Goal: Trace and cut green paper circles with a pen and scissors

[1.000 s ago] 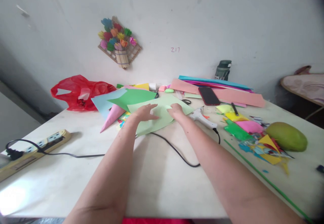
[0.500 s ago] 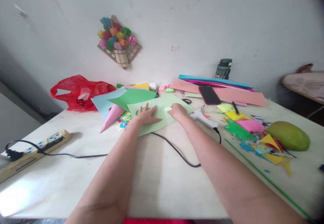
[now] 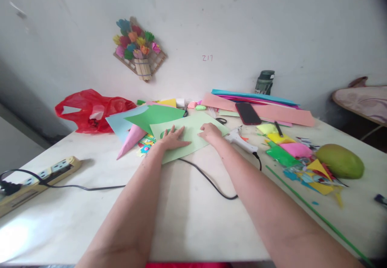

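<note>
A sheet of light green paper (image 3: 188,123) lies on the table in front of me. My left hand (image 3: 172,139) rests on its left part, fingers spread out flat. Over the right part, my right hand (image 3: 211,133) has its fingers curled together at the paper's surface; whatever they pinch is too small to make out. Under the sheet's left side sits a darker green paper (image 3: 157,115). Just right of my right hand lies a white glue gun (image 3: 242,142), its black cord (image 3: 208,179) looping toward me.
On the left are a power strip (image 3: 45,181) and a red plastic bag (image 3: 93,112). A pink paper cone (image 3: 131,141) lies nearby. Toward the right are a phone (image 3: 248,113), clay packets (image 3: 282,155), paper scraps (image 3: 317,175), a green mango-like fruit (image 3: 340,161) and a thin green stick (image 3: 314,209).
The pale patch at my right fingertips no longer shows. Both hands stay on the light green paper in nearly the same places. The whole view has shifted slightly.
</note>
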Tool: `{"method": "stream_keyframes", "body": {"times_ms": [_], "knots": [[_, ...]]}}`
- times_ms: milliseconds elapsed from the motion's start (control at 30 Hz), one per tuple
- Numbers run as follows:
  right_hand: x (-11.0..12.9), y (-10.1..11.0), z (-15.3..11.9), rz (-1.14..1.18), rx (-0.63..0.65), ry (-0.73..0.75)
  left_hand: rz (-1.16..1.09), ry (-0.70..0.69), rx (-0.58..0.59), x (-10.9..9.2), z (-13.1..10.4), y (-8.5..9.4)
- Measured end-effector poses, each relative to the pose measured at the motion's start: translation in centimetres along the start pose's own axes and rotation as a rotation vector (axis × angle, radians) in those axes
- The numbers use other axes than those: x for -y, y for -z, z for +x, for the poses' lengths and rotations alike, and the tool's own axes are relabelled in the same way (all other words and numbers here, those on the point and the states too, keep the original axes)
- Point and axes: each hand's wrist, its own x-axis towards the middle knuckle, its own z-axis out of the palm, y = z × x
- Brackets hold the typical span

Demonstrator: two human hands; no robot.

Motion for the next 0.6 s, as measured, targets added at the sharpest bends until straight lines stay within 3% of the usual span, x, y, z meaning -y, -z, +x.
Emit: {"method": "stream_keyframes", "body": {"times_ms": [600], "knots": [[-0.23,0.06,0.03,-0.028,0.021,0.008,-0.011,-0.009,0.006,0.01,-0.01,0.07]]}}
